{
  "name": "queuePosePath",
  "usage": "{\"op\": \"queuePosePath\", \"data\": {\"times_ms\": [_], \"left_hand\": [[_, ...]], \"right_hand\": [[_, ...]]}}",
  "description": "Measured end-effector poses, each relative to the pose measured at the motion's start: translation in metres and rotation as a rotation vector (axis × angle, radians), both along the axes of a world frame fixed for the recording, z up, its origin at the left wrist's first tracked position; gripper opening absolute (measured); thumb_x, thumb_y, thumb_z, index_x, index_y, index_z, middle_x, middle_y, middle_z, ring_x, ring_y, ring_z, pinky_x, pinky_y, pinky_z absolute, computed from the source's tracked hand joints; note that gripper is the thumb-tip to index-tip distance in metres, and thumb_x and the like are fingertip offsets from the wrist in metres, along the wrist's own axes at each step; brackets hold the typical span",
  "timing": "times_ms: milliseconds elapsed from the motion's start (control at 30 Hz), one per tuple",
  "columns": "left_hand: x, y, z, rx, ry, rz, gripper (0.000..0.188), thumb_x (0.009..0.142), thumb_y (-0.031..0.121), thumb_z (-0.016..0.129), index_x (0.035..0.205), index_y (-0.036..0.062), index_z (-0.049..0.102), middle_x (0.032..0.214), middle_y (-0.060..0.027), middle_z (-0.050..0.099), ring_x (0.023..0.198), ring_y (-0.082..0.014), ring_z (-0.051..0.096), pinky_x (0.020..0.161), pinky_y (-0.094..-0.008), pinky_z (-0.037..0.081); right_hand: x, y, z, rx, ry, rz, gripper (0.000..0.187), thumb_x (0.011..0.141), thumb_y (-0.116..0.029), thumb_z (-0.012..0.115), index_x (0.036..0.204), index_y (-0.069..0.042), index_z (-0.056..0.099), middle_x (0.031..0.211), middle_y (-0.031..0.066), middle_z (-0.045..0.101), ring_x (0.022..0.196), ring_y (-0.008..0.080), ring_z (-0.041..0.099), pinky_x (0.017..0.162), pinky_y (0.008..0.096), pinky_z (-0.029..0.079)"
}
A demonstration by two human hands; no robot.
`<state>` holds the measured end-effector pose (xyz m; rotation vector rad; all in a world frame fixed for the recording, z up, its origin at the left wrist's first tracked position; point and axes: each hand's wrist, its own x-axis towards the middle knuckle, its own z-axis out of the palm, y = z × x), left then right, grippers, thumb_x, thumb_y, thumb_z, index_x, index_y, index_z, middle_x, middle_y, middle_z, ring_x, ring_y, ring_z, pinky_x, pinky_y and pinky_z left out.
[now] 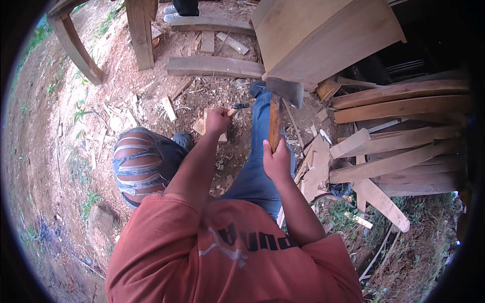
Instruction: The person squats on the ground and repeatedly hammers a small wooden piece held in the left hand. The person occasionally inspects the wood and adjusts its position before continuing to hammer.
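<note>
My right hand (278, 160) is wrapped round the lower handle of a hatchet (275, 121). The hatchet stands nearly upright, its worn grey head at the top and the blade edge facing right. Closed over the ground between my legs, my left hand (218, 121) grips a short piece of light wood (232, 112) with a dark end; its exact kind is unclear. Pale wood offcuts (199, 126) lie just beneath that hand, partly hidden by it.
Wood chips and scraps cover the dirt. Thick beams (214, 66) lie ahead, beside a large wooden panel (323, 40). Curved planks (404, 108) are stacked at the right. Wooden legs (140, 35) stand at the far left. Another person's shoe (172, 17) shows at the top.
</note>
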<state>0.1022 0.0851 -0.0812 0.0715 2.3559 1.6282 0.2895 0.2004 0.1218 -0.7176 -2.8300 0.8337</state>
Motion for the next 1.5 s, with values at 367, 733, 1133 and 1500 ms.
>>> {"op": "queuePosePath", "data": {"times_ms": [367, 733, 1133, 1500], "left_hand": [[0.003, -0.001, -0.006, 0.011, 0.0, -0.035, 0.03, 0.086, 0.032, 0.086, 0.099, 0.0059, 0.081, 0.08, -0.0121, 0.075, 0.073, -0.0269, 0.071, 0.07, -0.0414, 0.056], [0.002, -0.003, 0.001, 0.015, -0.078, -0.003, 0.021, 0.083, 0.016, 0.083, 0.102, 0.0061, 0.081, 0.086, -0.0142, 0.077, 0.076, -0.0269, 0.074, 0.073, -0.0398, 0.057], [0.002, 0.0, -0.008, 0.021, -0.044, -0.028, 0.026, 0.087, 0.03, 0.086, 0.101, 0.0077, 0.081, 0.084, -0.0104, 0.077, 0.076, -0.0244, 0.074, 0.073, -0.0405, 0.057], [0.001, -0.002, 0.005, 0.014, -0.062, -0.049, 0.02, 0.084, 0.021, 0.087, 0.096, 0.0056, 0.081, 0.081, -0.0129, 0.075, 0.073, -0.0268, 0.071, 0.071, -0.041, 0.056]], "right_hand": [[-0.008, 0.0, 0.013, -0.012, -0.02, -0.004, 0.035, 0.105, -0.035, 0.066, 0.113, -0.002, 0.06, 0.099, 0.0275, 0.073, 0.099, 0.0517, 0.07, 0.082, 0.0609, 0.053], [-0.012, -0.004, 0.018, -0.036, -0.022, -0.021, 0.041, 0.104, -0.036, 0.066, 0.123, -0.001, 0.058, 0.102, 0.0311, 0.072, 0.103, 0.0526, 0.07, 0.088, 0.0602, 0.053], [-0.003, -0.002, 0.006, 0.016, -0.011, -0.009, 0.037, 0.104, -0.036, 0.065, 0.117, -0.002, 0.059, 0.097, 0.0302, 0.072, 0.099, 0.0535, 0.07, 0.086, 0.0606, 0.054], [-0.007, -0.005, 0.019, -0.038, -0.029, -0.027, 0.036, 0.104, -0.035, 0.066, 0.114, -0.001, 0.059, 0.099, 0.0307, 0.073, 0.097, 0.0526, 0.071, 0.081, 0.0601, 0.053]]}}
